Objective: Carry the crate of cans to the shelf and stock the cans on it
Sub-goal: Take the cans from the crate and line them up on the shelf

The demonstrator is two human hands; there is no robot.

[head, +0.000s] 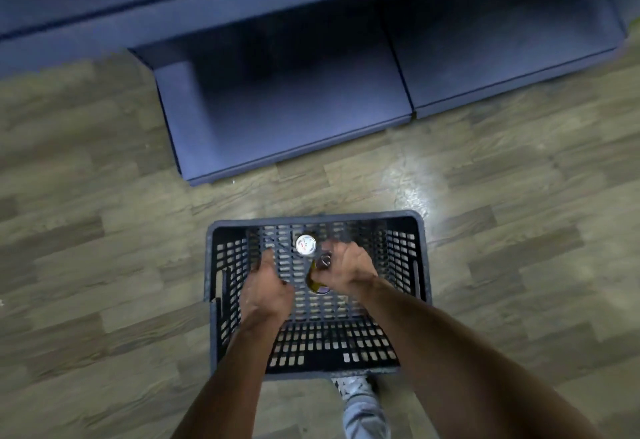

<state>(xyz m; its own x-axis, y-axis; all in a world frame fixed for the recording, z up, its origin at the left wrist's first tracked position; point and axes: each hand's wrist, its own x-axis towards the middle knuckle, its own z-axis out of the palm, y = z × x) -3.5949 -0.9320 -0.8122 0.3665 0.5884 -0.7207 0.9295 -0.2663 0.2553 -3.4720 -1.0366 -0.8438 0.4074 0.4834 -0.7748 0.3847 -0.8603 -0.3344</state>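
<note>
Wood-look plank floor (86, 248), grey-brown w/ a dull grain, fills the left side and runs under everything; a glossy glare patch sits further right, near the crate's far-right corner. Dark grey plastic crate (420, 258) stands on the floor at centre-bottom, rectangular w/ rounded corners, walls and bottom a lattice of small slots, long handle slots in the left and right walls. Both forearms reach down into it. Left hand (265, 294) is inside the crate's left half, back of hand up, fingers curled downward toward the mesh bottom; can't tell if it holds anything, nothing shows in it. Just right of its fingertips, toward the far wall, an upright can (305, 243) stands on the crate bottom, round silver lid w/ a pull tab facing up, apart from both hands. Right hand (346, 270) is immediately right of that can, fingers and thumb wrapped round a second can (320, 286) — yellowish-gold body, tilted, metal top showing between the fingers. Below the crate's near edge, a light-coloured shoe (353, 388) and pale trouser leg. Beyond the crate, well apart from it, a blue-painted shelf (294, 119) unit: flat matte base boards, boxy, split by a seam into two bays, the right bay reaching to the frame's right edge.
</note>
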